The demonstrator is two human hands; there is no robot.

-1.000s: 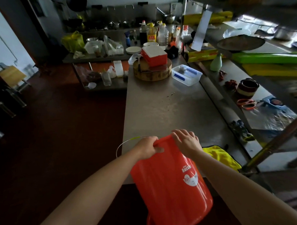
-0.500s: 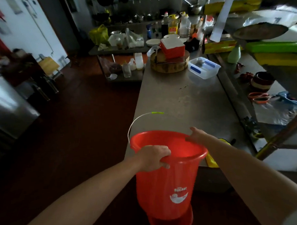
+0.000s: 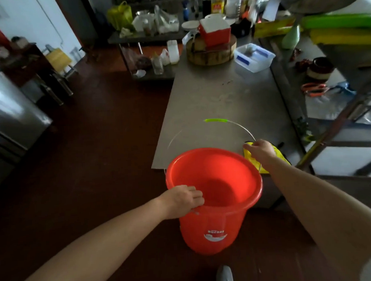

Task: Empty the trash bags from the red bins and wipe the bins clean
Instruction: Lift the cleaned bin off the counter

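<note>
A red bucket (image 3: pixel 214 194) stands upright in front of the steel table, its inside bare, with a wire handle and green grip (image 3: pixel 215 120) tipped back over the tabletop. My left hand (image 3: pixel 183 201) grips the bucket's near rim, fingers curled over the edge. My right hand (image 3: pixel 260 151) rests on a yellow cloth (image 3: pixel 276 155) lying at the table's near right corner, fingers on the cloth's left end; whether it pinches the cloth is unclear.
The steel table (image 3: pixel 221 104) carries a round wooden block with a red-and-white box (image 3: pixel 215 34) and a clear plastic tub (image 3: pixel 254 56) at its far end. A metal rack (image 3: pixel 337 95) stands to the right. Dark red floor (image 3: pixel 91 144) lies to the left.
The bucket went from tilted with its base toward me to upright and lower beside the table. My right hand left the rim and reached onto the yellow cloth.
</note>
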